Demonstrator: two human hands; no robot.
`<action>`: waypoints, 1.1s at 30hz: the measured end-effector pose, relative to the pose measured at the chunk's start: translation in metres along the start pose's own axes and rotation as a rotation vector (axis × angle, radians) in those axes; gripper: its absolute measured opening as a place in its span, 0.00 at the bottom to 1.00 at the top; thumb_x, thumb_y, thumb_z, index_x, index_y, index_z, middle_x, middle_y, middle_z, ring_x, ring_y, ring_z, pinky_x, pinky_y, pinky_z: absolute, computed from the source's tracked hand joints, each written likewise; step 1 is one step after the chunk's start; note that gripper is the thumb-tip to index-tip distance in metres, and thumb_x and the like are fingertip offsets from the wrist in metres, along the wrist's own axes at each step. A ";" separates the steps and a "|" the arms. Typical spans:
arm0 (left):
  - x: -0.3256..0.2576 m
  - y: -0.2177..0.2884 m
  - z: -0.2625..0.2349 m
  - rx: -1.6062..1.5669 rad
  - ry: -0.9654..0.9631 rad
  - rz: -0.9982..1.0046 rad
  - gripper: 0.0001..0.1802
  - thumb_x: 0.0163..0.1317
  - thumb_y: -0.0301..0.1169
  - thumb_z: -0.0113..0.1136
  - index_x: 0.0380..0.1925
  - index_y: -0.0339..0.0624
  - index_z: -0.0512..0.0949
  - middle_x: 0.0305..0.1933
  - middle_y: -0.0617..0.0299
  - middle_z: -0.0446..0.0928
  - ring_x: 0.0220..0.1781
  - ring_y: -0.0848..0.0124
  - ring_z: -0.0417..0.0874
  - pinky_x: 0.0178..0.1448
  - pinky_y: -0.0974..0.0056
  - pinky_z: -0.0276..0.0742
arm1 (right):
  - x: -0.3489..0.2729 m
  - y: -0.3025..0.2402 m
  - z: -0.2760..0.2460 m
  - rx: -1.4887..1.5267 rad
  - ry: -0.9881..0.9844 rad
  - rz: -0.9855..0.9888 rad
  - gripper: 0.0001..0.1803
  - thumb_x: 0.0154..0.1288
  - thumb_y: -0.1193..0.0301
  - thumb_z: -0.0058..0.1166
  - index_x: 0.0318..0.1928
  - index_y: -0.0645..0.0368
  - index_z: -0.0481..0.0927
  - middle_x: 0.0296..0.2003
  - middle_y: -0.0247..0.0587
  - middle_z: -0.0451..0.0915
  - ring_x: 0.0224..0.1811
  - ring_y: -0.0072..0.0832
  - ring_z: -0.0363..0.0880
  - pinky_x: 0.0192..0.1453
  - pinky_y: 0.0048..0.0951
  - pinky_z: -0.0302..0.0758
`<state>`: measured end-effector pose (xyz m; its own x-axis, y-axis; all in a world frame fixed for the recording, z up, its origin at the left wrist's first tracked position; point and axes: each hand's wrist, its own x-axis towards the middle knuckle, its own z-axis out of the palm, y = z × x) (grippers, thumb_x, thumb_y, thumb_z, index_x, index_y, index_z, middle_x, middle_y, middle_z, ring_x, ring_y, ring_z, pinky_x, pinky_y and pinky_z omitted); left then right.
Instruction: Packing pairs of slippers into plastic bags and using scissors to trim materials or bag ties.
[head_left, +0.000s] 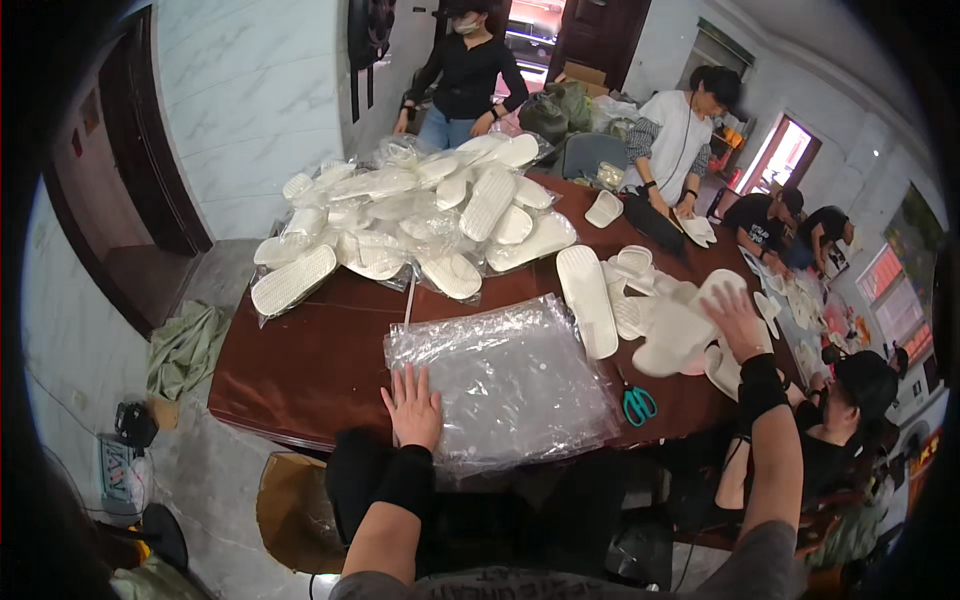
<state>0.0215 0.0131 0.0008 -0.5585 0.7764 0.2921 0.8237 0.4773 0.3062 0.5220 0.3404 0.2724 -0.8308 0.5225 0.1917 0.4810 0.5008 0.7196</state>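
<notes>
My left hand (412,410) lies flat, fingers spread, on the left edge of a stack of clear plastic bags (515,380) at the table's near side. To the right, my right hand (735,322) reaches over a loose heap of white slippers, its fingers stretched out and apart on or just above them. A white slipper (672,338) beside that hand is slightly blurred. Another white slipper (587,302) lies lengthwise between the bags and the heap. What is under my right palm is hidden.
A large pile of bagged white slippers (420,205) covers the far left of the brown table (290,385). Teal-handled scissors (638,405) lie right of the bags. A cardboard box (295,510) stands on the floor. Several people work or stand around, one seated close at my right.
</notes>
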 end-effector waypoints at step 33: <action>0.011 -0.026 0.002 -0.160 0.057 -0.030 0.31 0.72 0.43 0.54 0.73 0.48 0.69 0.82 0.53 0.58 0.84 0.52 0.53 0.83 0.35 0.40 | 0.380 -0.254 -0.030 0.751 0.375 0.347 0.07 0.68 0.64 0.56 0.43 0.51 0.82 0.34 0.48 0.84 0.45 0.51 0.81 0.48 0.52 0.77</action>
<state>-0.0061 0.0103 -0.0062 -0.5905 0.7364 0.3300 0.7833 0.4246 0.4541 0.0751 0.3909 0.1827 -0.5787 0.5348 0.6157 0.6680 0.7439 -0.0184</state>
